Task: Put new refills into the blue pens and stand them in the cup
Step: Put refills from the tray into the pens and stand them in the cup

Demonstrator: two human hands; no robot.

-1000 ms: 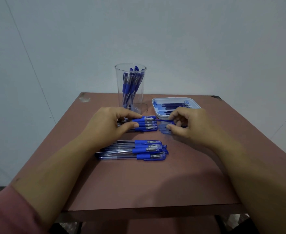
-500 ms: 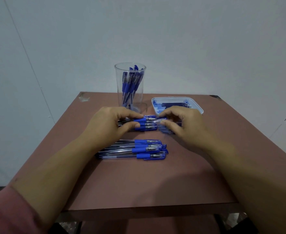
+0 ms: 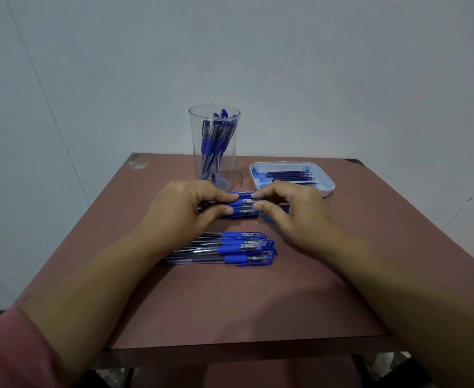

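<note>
The far pen row [image 3: 241,206] lies mid-way across the table [image 3: 230,303], just in front of the cup [image 3: 214,152]. Long axes run parallel to the near edge, tips rightward. The left hand [image 3: 179,211] pinches the barrel side and the right hand [image 3: 294,214] pinches the tip end; which single pen is unclear.

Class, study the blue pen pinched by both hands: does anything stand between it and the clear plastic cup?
Nothing visible does. The blue pen, pinched by the left hand and right hand, is just in front of the clear plastic cup, whose mouth is open; the blue pens already inside leave room.
</note>
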